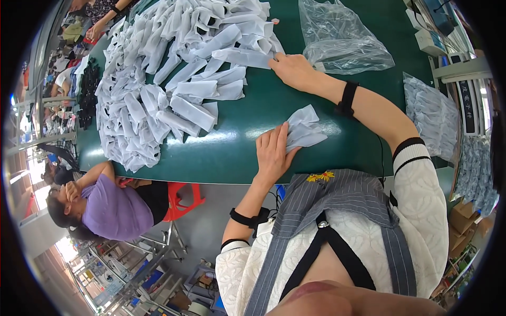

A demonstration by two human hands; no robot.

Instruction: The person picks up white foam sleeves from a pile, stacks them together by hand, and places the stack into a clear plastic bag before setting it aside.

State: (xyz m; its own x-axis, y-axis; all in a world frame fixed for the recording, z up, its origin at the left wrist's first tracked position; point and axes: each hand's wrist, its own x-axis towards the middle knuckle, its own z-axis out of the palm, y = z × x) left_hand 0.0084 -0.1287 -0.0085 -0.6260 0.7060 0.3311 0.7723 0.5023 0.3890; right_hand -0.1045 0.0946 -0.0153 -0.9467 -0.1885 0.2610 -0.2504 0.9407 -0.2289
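A wide heap of pale, translucent wrapped packets [158,68] covers the left and far part of the green table [253,121]. My left hand [272,154] is near the table's front edge, its thumb and fingers closed on a small bunch of these packets [305,128]. Farther away, my right hand [295,71] reaches to the right side of the heap. Its fingers are closed on the end of a long packet [245,56] there. The wrapping's contents cannot be made out.
A large clear plastic bag [345,42] lies at the far right of the table. Filled clear bags [429,116] hang at the right edge. At the left, a person in a purple top [118,208] sits on a red stool [182,200]. Another person's arm [105,23] is at the far left.
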